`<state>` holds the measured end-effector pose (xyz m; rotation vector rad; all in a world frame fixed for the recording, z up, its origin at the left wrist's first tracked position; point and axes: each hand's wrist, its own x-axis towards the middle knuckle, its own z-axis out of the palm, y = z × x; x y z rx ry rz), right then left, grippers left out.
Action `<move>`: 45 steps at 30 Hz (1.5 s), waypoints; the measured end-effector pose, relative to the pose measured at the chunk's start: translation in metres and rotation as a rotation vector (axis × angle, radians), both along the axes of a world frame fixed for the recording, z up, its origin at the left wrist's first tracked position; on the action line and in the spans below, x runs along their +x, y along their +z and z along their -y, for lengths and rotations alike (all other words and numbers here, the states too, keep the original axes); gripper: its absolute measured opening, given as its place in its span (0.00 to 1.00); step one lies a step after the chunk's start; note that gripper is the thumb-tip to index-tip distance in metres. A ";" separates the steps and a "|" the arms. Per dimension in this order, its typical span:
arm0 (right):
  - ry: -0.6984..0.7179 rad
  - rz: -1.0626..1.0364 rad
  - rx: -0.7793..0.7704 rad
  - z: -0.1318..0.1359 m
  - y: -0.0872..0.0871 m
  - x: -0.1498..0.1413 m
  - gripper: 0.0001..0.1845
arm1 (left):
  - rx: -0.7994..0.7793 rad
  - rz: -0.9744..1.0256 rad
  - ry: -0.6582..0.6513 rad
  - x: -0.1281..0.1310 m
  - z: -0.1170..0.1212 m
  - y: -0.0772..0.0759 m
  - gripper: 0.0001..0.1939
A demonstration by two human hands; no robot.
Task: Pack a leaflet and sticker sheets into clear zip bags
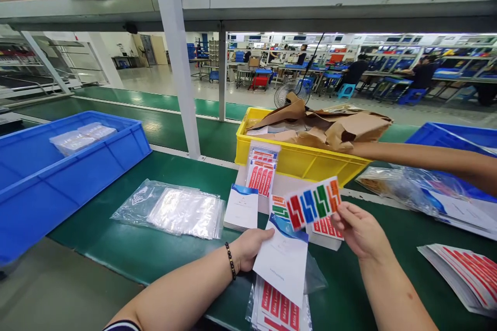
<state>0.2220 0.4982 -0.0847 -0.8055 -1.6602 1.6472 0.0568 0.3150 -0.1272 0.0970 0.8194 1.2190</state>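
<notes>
My left hand (252, 248) grips a white booklet (283, 264) with a blue wave along its top edge; the thumb presses on its front. Pinched in my right hand (359, 230) is a sticker sheet (313, 204) with red, blue, green and orange shapes, held tilted just above the booklet. Below the booklet lies a pile of bagged red label sheets (277, 307). Behind it sit a stack of similar booklets (240, 207) and bagged red labels (262, 173). A stack of red-printed sheets (328, 230) lies partly hidden under the sticker sheet.
A pile of clear plastic bags (182, 212) lies left on the green table (163, 264). A blue bin (73, 181) stands far left. Another person's arm (423, 158) reaches to a yellow bin (303, 163) holding brown paper. More label sheets (462, 274) lie at right, near another blue bin (430, 137).
</notes>
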 end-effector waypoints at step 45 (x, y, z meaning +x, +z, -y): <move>-0.228 1.419 1.068 0.036 -0.016 -0.011 0.24 | 0.140 -0.124 0.095 0.006 0.004 0.003 0.19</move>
